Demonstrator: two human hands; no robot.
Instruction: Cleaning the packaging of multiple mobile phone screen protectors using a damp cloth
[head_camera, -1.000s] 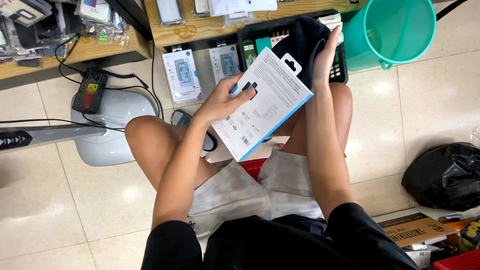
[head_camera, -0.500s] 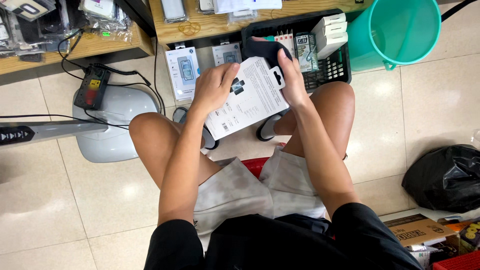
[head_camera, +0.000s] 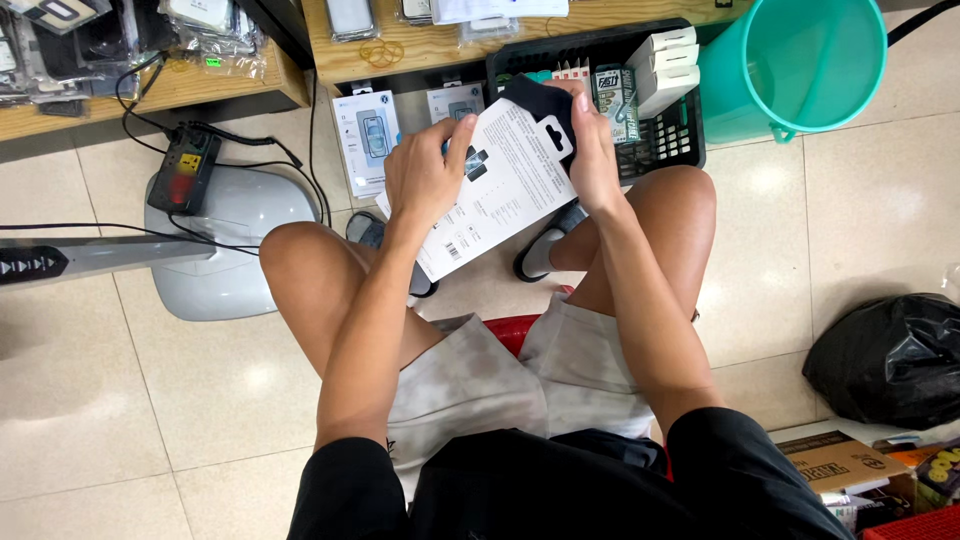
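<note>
- Since the earlier frame you have drawn the white package (head_camera: 505, 180) a little closer to your knees, and your right hand has slid from its upper corner down onto its right edge.
- The teal bucket (head_camera: 800, 60) stands on the floor at upper right, just beside the black basket (head_camera: 665, 140) of small boxes.
- The package is flat, tilted, held above your knees, in front of the basket.
- Your left hand (head_camera: 425, 175) grips its left edge, thumb on the printed face.
- Your right hand (head_camera: 595, 150) is closed on its right edge, by the dark hang tab.
</note>
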